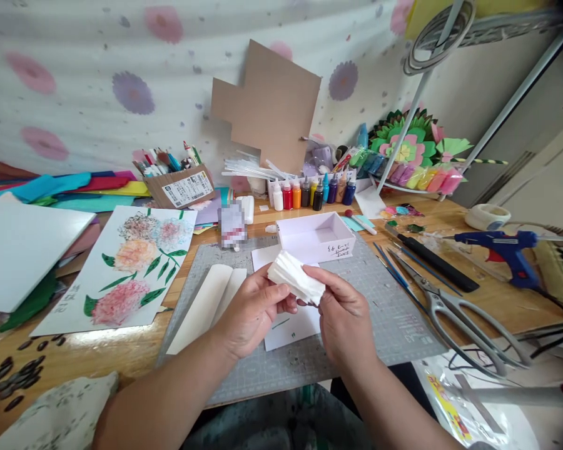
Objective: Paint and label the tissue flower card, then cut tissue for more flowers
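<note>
A white, ridged wad that looks like folded tissue paper [296, 276] is held up over the desk between both hands. My left hand [251, 306] pinches its left end, the thumb lying across the front. At the right end, my right hand [344, 309] grips it between thumb and fingers. Below the hands, white paper [291, 328] with small green marks lies on the grey cutting mat [385, 331]. A folded cream sheet [199, 306] rests on the mat to the left. Just behind the hands stands an open white box [315, 240] with handwriting on its end.
Large scissors [469, 325], a black-handled cutter [434, 259] and a blue glue gun [502, 244] lie on the right. Paint bottles [314, 194] line the back. A flower painting [126, 269] and dark oval pieces [19, 378] are on the left.
</note>
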Demonstrator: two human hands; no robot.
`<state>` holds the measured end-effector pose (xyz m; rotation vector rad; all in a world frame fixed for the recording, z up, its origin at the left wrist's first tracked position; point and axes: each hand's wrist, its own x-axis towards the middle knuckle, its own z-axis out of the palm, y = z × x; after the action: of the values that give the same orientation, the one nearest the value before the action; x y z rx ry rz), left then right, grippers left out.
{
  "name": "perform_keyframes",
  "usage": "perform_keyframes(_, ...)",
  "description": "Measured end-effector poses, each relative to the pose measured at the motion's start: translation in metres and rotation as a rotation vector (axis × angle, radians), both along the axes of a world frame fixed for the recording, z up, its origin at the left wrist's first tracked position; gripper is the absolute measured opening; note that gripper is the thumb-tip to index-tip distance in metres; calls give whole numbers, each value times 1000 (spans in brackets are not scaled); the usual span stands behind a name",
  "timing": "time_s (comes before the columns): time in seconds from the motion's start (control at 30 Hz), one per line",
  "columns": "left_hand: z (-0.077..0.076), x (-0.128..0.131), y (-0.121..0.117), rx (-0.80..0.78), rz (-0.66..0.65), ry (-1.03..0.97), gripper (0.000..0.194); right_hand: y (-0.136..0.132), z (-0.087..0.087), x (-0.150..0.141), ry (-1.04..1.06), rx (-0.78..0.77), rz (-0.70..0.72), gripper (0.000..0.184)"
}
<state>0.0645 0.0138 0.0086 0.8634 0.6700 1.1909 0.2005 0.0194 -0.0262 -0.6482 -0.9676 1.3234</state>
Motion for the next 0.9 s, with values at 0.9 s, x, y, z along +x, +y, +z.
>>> perform_keyframes(0.9,-3,3,-1,-91,170,286,30,-2,1,-6,-174,-197,-148,26)
